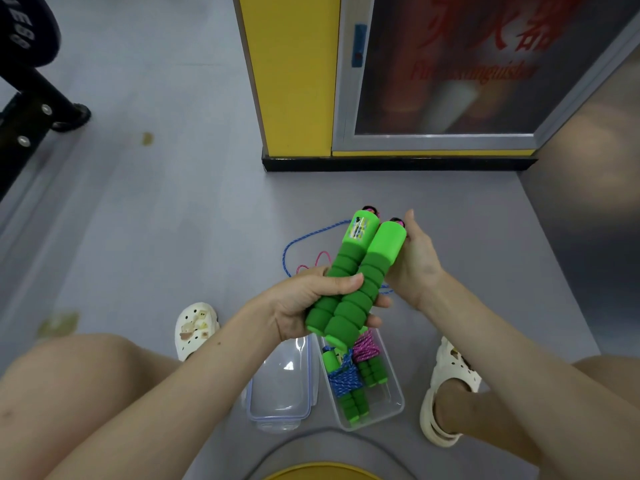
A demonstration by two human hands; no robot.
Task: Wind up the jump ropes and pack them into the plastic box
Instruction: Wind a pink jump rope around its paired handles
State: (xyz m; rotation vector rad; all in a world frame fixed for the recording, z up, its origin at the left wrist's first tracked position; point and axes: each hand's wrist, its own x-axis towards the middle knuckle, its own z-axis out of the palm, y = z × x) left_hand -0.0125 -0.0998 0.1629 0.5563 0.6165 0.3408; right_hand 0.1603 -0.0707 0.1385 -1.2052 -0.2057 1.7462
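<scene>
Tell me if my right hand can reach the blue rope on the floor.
Probably yes: the blue rope lies loose on the floor, and the right hand sits nearby at the green handles.

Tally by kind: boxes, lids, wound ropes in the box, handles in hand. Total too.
Clear box: 1
Lid: 1
Wound ropes inside the box: 2
Green handles in the left hand: 2
Total: 6

Two handles (356, 271), two wound ropes (341, 375), one box (394, 403).
</scene>
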